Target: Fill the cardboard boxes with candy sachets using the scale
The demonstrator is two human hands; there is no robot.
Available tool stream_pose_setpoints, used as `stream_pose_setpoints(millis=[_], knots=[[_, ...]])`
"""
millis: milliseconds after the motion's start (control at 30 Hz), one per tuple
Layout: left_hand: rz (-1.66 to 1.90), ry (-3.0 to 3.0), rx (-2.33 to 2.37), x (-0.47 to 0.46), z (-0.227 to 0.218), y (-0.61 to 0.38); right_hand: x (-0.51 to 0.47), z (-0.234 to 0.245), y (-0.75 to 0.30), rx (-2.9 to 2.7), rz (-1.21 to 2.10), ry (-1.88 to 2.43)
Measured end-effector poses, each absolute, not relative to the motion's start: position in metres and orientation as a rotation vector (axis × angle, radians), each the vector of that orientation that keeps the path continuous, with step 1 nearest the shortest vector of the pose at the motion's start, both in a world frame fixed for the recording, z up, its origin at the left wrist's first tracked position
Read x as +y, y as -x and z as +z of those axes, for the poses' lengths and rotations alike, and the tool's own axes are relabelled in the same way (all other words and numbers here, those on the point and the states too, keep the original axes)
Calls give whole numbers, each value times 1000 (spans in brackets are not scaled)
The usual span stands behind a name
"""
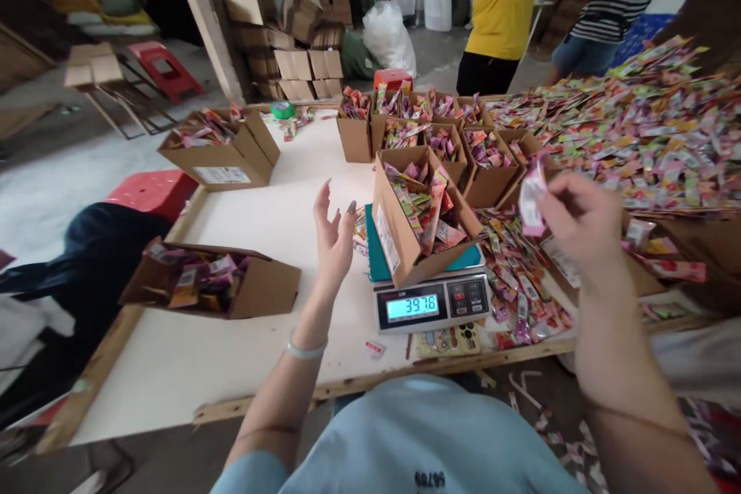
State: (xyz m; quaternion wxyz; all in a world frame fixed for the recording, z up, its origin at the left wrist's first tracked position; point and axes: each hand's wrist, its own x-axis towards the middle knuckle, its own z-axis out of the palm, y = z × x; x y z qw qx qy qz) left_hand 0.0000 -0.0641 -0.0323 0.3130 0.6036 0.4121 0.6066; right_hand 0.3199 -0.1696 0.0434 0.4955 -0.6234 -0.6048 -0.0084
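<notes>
Between my hands, a cardboard box (387, 235) filled with small colourful packets (425, 204) sits on a digital scale (382, 316) with a teal platform; its lit display appears to read 397.8. My left hand (336, 235) is raised just left of this box, fingers apart and holding nothing. To the right of the box, my right hand (579, 216) pinches a small pink and white packet (531, 201) between thumb and fingers, above loose packets (521, 285) lying beside the scale.
Two more filled boxes (272, 285) (225, 162) stand on the table's left side. Several filled boxes (353, 135) line the back, and a large heap of packets (654, 139) covers the right. A phone (448, 341) lies below the scale. Two people (501, 8) stand beyond the table.
</notes>
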Motion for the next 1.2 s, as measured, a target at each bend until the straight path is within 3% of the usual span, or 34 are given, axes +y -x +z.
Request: stream_pose_setpoints(millis=[100, 167, 300, 433, 567, 900, 1033, 1100, 1200], knots=[[1595, -1619, 1081, -70, -28, 1, -130, 87, -296, -1632, 87, 1417], [1619, -1634, 1085, -76, -27, 8, -108, 80, -307, -1643, 89, 1482], [1680, -1582, 1167, -83, -30, 36, -101, -17, -363, -1330, 7, 2015], [1669, -1543, 1225, -82, -38, 49, -137, -134, -385, -1318, 226, 2604], [1618, -1547, 1219, -80, -41, 41, -160, -178, -379, -1376, 102, 2663], [1602, -1516, 1199, -82, -49, 37, -158, -142, -399, -1436, 162, 2520], [1515, -1394, 1244, -90, -77, 32, -162, -89, -358, -1190, 93, 1779], [1439, -1274, 1263, -97, -95, 23, -160, -59, -328, -1141, 380, 1459], [1326, -1068, 1258, -106, -121, 9, -144, -26, -280, -1167, 977, 1354]])
